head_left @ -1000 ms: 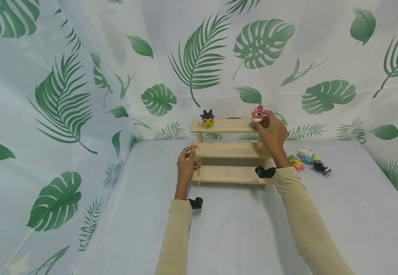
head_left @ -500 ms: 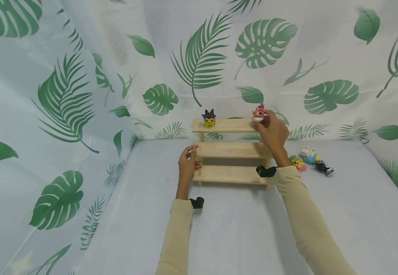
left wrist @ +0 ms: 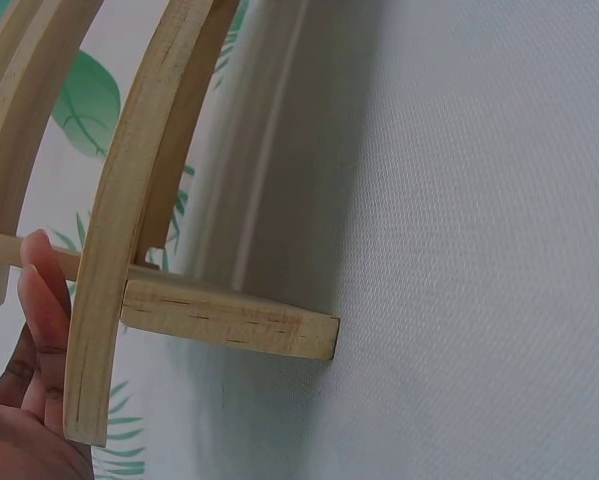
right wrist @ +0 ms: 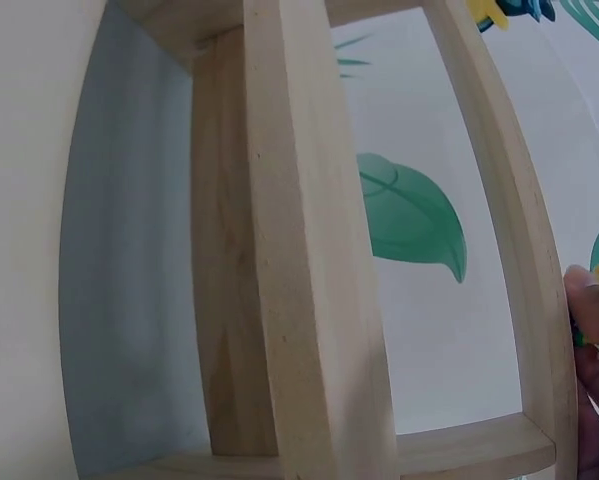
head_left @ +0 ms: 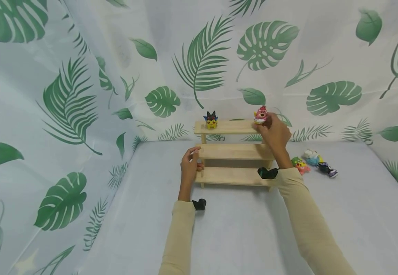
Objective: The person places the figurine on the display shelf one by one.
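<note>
A light wooden three-step display rack (head_left: 236,151) stands on the white cloth. My left hand (head_left: 189,167) holds its left end at the middle and lower boards; in the left wrist view its fingers (left wrist: 47,310) reach behind a board's end. My right hand (head_left: 277,133) pinches a small pink-and-white figurine (head_left: 260,116) at the right end of the top board. Only fingertips (right wrist: 579,282) and a sliver of yellow on the figurine show in the right wrist view. A yellow figurine with black ears and blue sides (head_left: 211,121) stands at the top board's left end.
To the right of the rack several more figurines lie on the cloth: a green-and-coral one (head_left: 300,165), a white-and-blue one (head_left: 312,157) and a black-and-purple one (head_left: 327,170). A leaf-print sheet (head_left: 199,57) hangs close behind the rack and along the left.
The pink figurine tilts slightly in my right fingers while staying at the top board's right end. My left hand keeps its place on the rack. The head view shifts a little.
</note>
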A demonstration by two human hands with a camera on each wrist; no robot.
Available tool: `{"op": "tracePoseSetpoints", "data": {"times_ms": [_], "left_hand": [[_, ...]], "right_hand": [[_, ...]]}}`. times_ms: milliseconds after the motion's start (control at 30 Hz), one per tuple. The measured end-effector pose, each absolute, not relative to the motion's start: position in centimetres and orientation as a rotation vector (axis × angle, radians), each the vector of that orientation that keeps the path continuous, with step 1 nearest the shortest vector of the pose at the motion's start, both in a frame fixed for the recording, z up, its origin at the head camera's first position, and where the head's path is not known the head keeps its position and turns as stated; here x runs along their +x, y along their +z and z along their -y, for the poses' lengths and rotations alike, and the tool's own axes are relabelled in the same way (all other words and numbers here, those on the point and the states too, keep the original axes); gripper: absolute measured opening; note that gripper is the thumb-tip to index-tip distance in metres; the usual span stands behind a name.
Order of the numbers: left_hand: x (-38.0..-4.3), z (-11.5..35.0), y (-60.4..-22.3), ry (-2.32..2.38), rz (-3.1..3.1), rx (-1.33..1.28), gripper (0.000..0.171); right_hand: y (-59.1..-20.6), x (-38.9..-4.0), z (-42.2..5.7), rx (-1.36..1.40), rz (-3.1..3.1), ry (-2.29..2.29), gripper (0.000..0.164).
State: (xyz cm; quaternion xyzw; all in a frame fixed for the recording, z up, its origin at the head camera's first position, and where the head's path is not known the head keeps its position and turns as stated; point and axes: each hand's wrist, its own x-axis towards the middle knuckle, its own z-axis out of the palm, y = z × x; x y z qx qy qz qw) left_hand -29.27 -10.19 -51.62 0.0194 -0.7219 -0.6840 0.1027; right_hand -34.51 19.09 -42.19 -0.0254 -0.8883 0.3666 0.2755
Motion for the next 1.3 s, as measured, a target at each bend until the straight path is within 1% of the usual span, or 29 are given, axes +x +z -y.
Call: {"op": "tracePoseSetpoints", "data": {"times_ms": [100,333,500,667,900,1000,1300], "left_hand": [[-29.2,10.3,-51.2,-2.036,2.134,0.036,0.034],[-27.7,10.2,-48.4,-2.038,2.167,-0.017,0.034],[-27.2,10.1,-48.0,-2.034,2.167,-0.018,0.034],[-27.5,10.0,-48.3,-2.042,2.164,-0.018,0.034],[-29.2,10.1,-50.9,-2.060,2.140,0.020,0.036],[-29.3,10.0,-51.4,-2.022,2.140,0.027,0.036],[-29.3,10.0,-52.0,-1.989,2.102,0.034,0.028]], "right_hand": [[-42.1,-34.6,-19.1,-0.067,2.388,0.970,0.052],[-42.0,-34.6,-19.1,-0.079,2.397,0.949,0.053],[-41.9,-34.5,-19.1,-0.086,2.411,0.947,0.054],[-41.9,-34.4,-19.1,-0.086,2.415,0.961,0.055],[-42.2,-34.4,-19.1,-0.104,2.405,0.927,0.058],[-42.4,-34.3,-19.1,-0.097,2.396,0.925,0.058],[-42.6,-34.0,-19.0,-0.062,2.389,1.006,0.053]]}}
